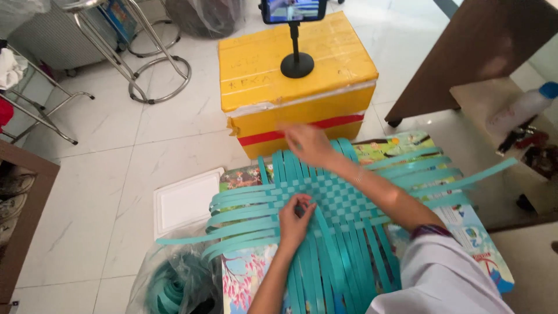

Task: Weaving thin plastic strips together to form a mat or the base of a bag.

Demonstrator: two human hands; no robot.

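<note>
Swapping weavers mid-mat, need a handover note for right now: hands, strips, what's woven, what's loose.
Left hand: fingers pinching teal strips at the near left edge of the woven patch.
Right hand: blurred, at the far strip ends; grip unclear.
Mat lies on a colourful printed sheet before a yellow box.
Done: checkered centre.
Left: loose strip ends on all sides. Spare strips in plastic bag.

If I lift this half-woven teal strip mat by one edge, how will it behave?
The woven mat would probably sag, since its thin loose strips already bend. It looks light. Unwoven ends may slide out where the left hand is not pressing.
</note>
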